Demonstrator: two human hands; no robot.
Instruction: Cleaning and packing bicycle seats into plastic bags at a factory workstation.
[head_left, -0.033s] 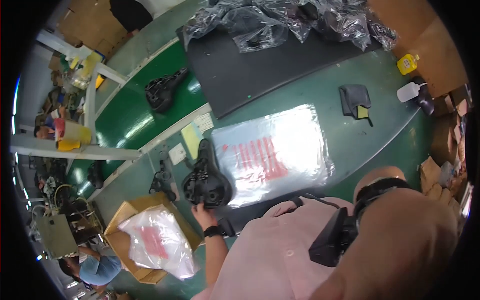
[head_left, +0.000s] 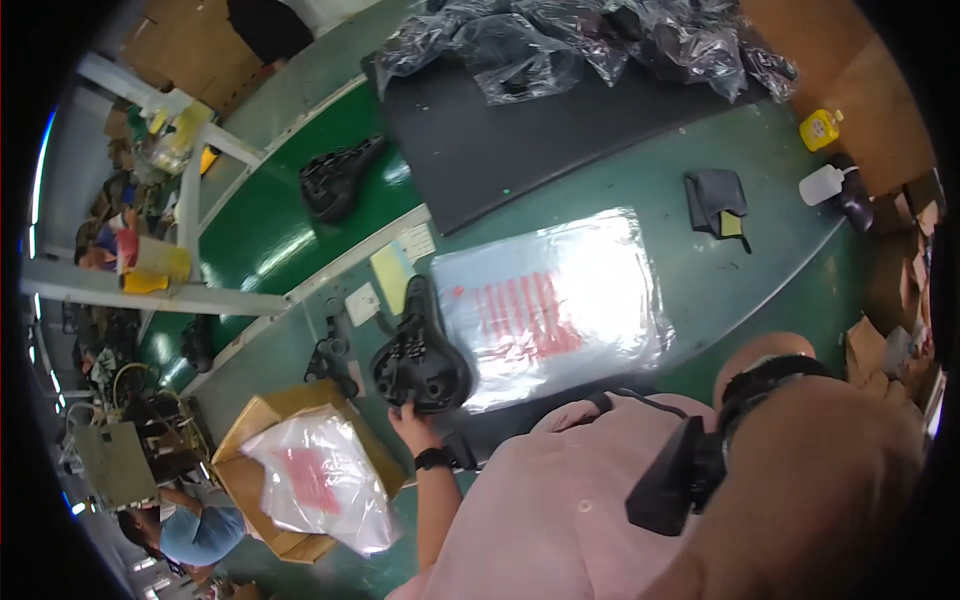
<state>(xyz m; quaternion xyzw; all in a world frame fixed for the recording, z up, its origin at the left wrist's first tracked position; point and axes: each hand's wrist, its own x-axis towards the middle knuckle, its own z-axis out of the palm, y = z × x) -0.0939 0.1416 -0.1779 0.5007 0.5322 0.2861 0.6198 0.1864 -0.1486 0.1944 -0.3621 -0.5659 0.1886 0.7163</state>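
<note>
A black bicycle saddle [head_left: 422, 362] lies underside up on the green table, its nose toward the far side. My left hand [head_left: 412, 428] grips its wide rear edge, the thumb and fingers closed on the rim; a black band is round that wrist. Beside the saddle, to the right, is a flat stack of clear plastic bags [head_left: 550, 300] with red print. My right arm [head_left: 800, 480] looms close at the lower right, with a black strap and a black device on it. The fingers of my right hand cannot be made out.
At left stands an open carton [head_left: 250, 425] holding more plastic bags [head_left: 315, 480]. Another saddle [head_left: 340, 180] rests on the green belt beyond. A black mat [head_left: 530, 140] bears plastic-wrapped items. A dark cloth [head_left: 712, 198] and bottles [head_left: 820, 130] are at right. A person [head_left: 200, 530] sits lower left.
The whole scene sits slightly farther right in the picture. My left hand keeps its place on the saddle.
</note>
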